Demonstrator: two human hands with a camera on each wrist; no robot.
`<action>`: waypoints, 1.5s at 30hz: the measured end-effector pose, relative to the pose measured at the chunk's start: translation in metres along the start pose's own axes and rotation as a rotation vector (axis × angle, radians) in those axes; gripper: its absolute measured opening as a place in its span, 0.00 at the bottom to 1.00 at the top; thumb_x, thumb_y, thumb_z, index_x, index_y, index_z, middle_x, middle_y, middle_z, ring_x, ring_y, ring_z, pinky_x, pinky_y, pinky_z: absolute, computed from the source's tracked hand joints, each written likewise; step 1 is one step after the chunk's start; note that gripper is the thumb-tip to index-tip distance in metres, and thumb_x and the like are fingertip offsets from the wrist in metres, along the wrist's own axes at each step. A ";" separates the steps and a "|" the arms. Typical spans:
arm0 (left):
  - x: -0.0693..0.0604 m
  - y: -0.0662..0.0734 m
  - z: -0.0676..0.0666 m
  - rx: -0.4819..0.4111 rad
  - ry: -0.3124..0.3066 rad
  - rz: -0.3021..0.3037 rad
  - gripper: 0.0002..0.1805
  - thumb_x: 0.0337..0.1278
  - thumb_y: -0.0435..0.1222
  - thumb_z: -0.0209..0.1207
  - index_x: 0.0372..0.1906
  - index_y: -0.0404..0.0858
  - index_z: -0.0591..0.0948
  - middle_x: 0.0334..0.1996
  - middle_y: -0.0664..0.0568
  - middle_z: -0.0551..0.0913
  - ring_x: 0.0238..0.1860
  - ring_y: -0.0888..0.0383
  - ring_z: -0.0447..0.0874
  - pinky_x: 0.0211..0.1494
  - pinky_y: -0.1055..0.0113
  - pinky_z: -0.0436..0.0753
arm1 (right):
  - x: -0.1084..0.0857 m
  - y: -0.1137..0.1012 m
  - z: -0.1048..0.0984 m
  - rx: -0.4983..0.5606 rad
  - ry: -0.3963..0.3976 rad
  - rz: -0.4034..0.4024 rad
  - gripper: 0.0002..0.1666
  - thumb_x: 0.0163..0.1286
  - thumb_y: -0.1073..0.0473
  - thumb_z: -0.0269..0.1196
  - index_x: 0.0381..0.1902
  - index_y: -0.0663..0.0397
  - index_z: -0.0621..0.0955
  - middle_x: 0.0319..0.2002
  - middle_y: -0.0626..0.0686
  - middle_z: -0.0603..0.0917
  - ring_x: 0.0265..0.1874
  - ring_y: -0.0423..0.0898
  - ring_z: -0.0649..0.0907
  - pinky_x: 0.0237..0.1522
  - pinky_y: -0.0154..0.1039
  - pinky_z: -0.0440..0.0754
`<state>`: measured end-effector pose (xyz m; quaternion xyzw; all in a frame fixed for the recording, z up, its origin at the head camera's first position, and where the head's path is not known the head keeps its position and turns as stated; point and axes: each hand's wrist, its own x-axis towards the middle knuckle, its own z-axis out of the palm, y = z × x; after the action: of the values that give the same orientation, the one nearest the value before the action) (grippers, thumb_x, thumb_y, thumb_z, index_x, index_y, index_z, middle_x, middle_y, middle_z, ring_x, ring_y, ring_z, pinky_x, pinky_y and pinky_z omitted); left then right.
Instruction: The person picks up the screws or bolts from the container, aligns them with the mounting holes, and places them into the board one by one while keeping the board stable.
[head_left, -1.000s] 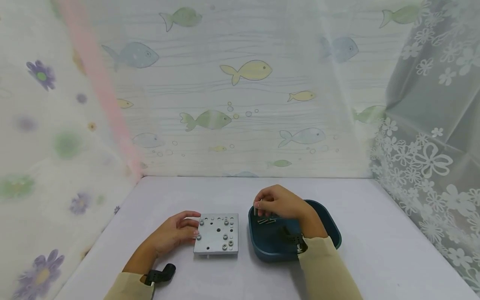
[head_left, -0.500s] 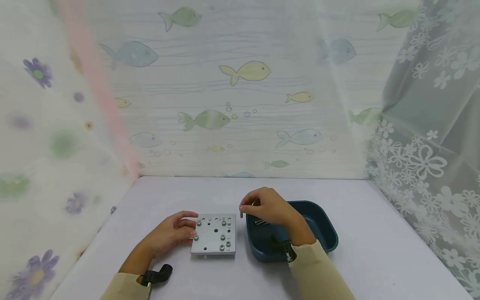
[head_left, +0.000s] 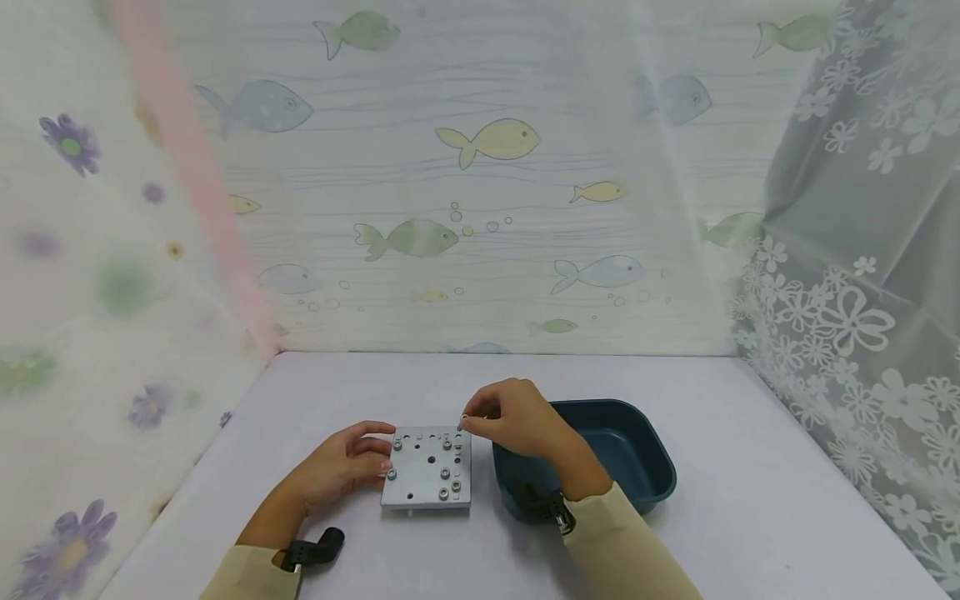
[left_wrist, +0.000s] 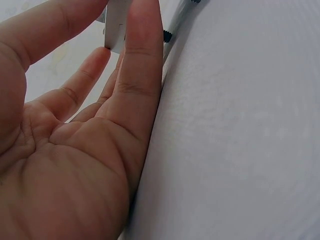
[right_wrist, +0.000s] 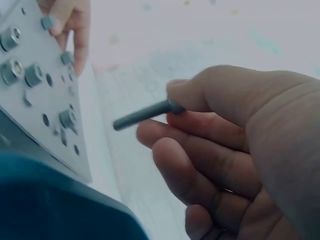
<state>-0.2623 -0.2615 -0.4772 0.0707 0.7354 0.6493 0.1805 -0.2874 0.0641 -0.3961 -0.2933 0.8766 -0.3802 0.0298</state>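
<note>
A square metal plate (head_left: pixel 426 475) with holes and several socket-head screws (right_wrist: pixel 33 75) lies on the white table. My left hand (head_left: pixel 347 462) holds the plate by its left edge, thumb near the top face. In the left wrist view the fingers (left_wrist: pixel 140 60) reach the plate's edge (left_wrist: pixel 115 25), and dark threaded screw ends (left_wrist: pixel 167 36) stick out beneath. My right hand (head_left: pixel 517 421) pinches a metal screw (right_wrist: pixel 142 115) by its head between thumb and index finger. Its shank points toward the plate, over the far right corner; whether it touches is unclear.
A dark blue tray (head_left: pixel 660 467) stands just right of the plate, partly under my right forearm. Its near wall (right_wrist: pixel 65 200) shows in the right wrist view. A fish-patterned curtain (head_left: pixel 495 250) hangs behind the table, with other curtains at both sides.
My right hand has moved left from over the tray to the plate's far right corner, carrying the screw. The left hand keeps its hold on the plate.
</note>
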 end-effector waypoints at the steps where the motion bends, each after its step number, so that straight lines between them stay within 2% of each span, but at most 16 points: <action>1: 0.001 0.000 0.000 -0.001 -0.003 -0.001 0.40 0.60 0.35 0.71 0.74 0.36 0.66 0.60 0.36 0.77 0.54 0.48 0.83 0.53 0.57 0.89 | 0.000 -0.001 0.002 -0.002 0.005 -0.001 0.04 0.71 0.47 0.68 0.39 0.35 0.89 0.33 0.33 0.87 0.35 0.36 0.85 0.40 0.37 0.85; 11: -0.001 0.000 -0.002 0.043 0.001 0.008 0.39 0.62 0.36 0.70 0.75 0.37 0.66 0.61 0.36 0.77 0.54 0.49 0.82 0.52 0.57 0.89 | 0.003 -0.012 0.018 -0.033 0.022 -0.033 0.06 0.72 0.48 0.68 0.41 0.37 0.90 0.34 0.34 0.87 0.34 0.34 0.84 0.37 0.33 0.84; 17: 0.001 0.001 -0.001 0.037 -0.011 0.003 0.39 0.62 0.36 0.70 0.75 0.37 0.65 0.61 0.36 0.77 0.54 0.49 0.82 0.53 0.58 0.88 | 0.006 -0.014 0.028 -0.039 0.022 0.014 0.07 0.72 0.46 0.69 0.42 0.37 0.90 0.34 0.33 0.87 0.34 0.34 0.83 0.36 0.33 0.83; 21: 0.000 0.002 -0.001 0.040 -0.010 0.000 0.39 0.62 0.36 0.70 0.75 0.37 0.65 0.61 0.37 0.78 0.54 0.49 0.83 0.53 0.58 0.88 | 0.007 -0.016 0.035 -0.031 0.018 0.018 0.07 0.72 0.47 0.69 0.43 0.39 0.90 0.35 0.34 0.88 0.34 0.33 0.83 0.36 0.32 0.83; 30: 0.000 0.003 -0.001 0.032 -0.014 0.001 0.40 0.62 0.36 0.70 0.75 0.36 0.65 0.61 0.36 0.78 0.54 0.49 0.83 0.53 0.58 0.88 | 0.009 -0.018 0.047 -0.085 0.001 0.043 0.10 0.74 0.46 0.67 0.46 0.38 0.90 0.35 0.33 0.87 0.33 0.34 0.80 0.33 0.31 0.81; 45: 0.001 0.003 -0.001 0.014 -0.014 -0.004 0.40 0.63 0.35 0.70 0.75 0.35 0.64 0.60 0.36 0.78 0.54 0.49 0.83 0.53 0.58 0.88 | 0.009 -0.018 0.053 -0.090 -0.009 0.008 0.09 0.73 0.47 0.67 0.45 0.39 0.90 0.34 0.33 0.87 0.32 0.32 0.80 0.33 0.29 0.79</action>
<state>-0.2637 -0.2621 -0.4746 0.0749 0.7389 0.6432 0.1865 -0.2709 0.0147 -0.4198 -0.2926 0.8938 -0.3391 0.0223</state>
